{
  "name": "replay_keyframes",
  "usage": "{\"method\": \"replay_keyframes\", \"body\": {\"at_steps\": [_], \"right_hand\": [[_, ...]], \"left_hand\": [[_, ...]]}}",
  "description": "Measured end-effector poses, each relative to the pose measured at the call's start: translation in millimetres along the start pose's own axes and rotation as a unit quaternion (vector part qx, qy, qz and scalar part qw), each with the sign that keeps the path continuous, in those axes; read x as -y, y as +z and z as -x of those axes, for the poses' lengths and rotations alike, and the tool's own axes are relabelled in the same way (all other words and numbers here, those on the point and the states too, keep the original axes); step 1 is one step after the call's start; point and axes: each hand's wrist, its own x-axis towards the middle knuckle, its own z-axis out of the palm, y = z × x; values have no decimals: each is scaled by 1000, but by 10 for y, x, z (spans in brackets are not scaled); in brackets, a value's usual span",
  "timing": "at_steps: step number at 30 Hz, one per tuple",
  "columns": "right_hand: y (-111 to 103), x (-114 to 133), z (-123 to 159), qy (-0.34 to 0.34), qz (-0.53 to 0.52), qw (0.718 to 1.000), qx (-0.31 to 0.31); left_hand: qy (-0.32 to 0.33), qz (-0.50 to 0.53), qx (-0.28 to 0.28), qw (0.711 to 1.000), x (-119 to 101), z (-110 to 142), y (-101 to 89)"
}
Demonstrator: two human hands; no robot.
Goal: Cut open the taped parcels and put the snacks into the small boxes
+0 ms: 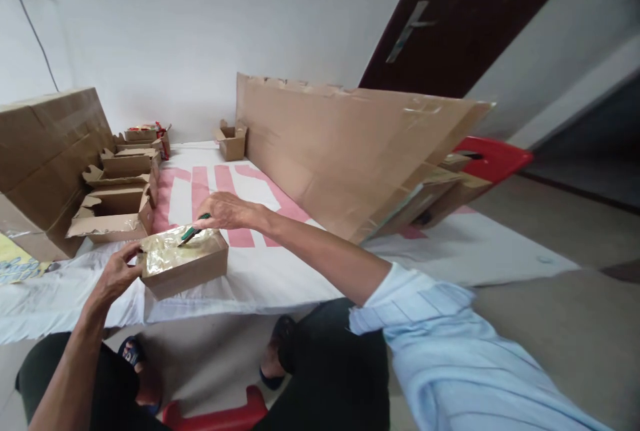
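While the left hand grips the left end of a taped box near the front edge of the cloth, the right hand, closed round a green cutter, holds its tip at clear tape, apparently not yet cut; farther back, cardboard boxes stand open.

The head camera looks forward and down over the counter from close by its near edge, toward the wall.
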Motion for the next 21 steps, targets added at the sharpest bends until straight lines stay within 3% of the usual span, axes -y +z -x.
{"method": "replay_keyframes", "body": {"at_steps": [5, 13, 21], "right_hand": [[-68, 50, 39, -15, 2, 1000, 2], [-162, 228, 23, 8, 40, 999, 28], [-206, -36, 202, -11, 10, 1000, 10]], "left_hand": [[-36, -24, 30, 999, -84, -27, -121], [-53, 13, 22, 998, -181, -3, -16], [-71, 26, 35, 996, -242, 38, 16]]}}
